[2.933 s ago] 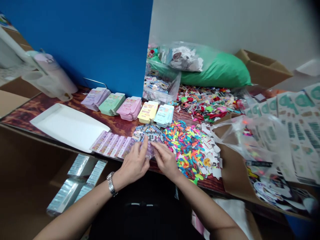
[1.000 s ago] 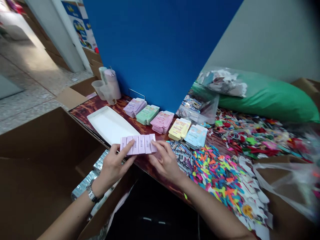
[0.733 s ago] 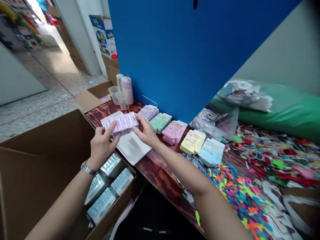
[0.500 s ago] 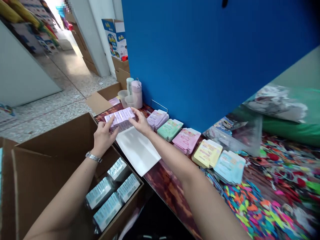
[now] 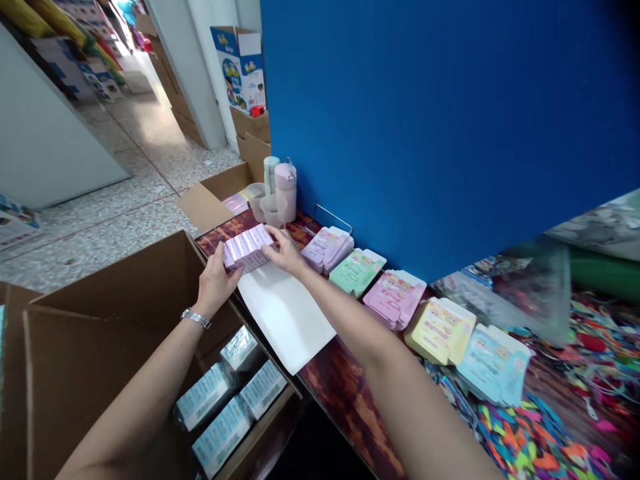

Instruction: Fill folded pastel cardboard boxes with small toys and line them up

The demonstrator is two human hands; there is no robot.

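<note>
A row of small lilac boxes (image 5: 249, 248), pressed side by side, is held between both hands just over the far end of a white sheet (image 5: 285, 313). My left hand (image 5: 216, 283), with a metal watch on the wrist, grips the row's left end. At the right end, the fingers of my right hand (image 5: 284, 251) close on it. Beyond the right hand lies a stack of flat lilac cartons (image 5: 327, 248). Below my left forearm, an open cardboard box (image 5: 110, 353) contains several wrapped blue-and-white packs (image 5: 223, 430).
Stacks of green (image 5: 357, 270), pink (image 5: 395, 297), yellow (image 5: 440, 330) and light-blue cartons (image 5: 494, 363) line the table by a blue panel (image 5: 425, 133). Cups (image 5: 274, 210) and a pink bottle (image 5: 286, 192) stand at the far end. Colourful loose pieces (image 5: 530, 437) cover the right side.
The lilac row is still in both hands, turned slightly, with my left hand now at its left end. The camera view has shifted, so most things appear a little further right and lower.
</note>
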